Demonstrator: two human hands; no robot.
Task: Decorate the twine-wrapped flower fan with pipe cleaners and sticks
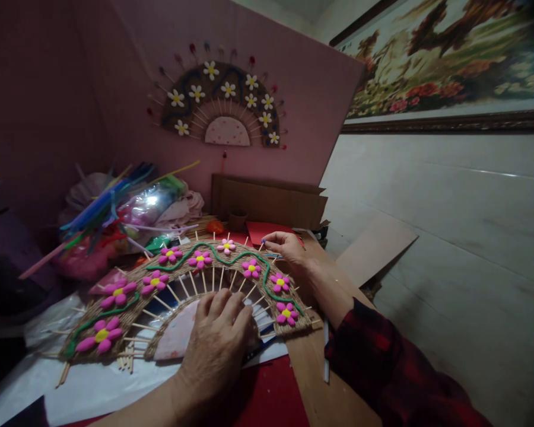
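A fan-shaped craft piece (136, 305) wound with brown twine lies in front of me, with wooden sticks radiating through it. Pink clay flowers (200, 259) with yellow centres and a wavy green strand (271, 284) decorate its band. My left hand (220, 332) rests palm down over the pale half-circle (175, 338) at its base, fingers slightly bent and apart. At the fan's upper right edge, my right hand (287, 246) pinches a tiny blue-purple ball (263, 241) at a stick's tip. The left fingertips are partly hidden.
A finished-looking fan (228, 89) with white flowers hangs on the pink board (293, 77). Colourful pipe cleaners (109, 196) and plastic bags (146, 207) are piled at left. Cardboard (267, 201) stands behind the fan; loose sticks (125, 359) lie below it. Red sheet (267, 391) covers the front.
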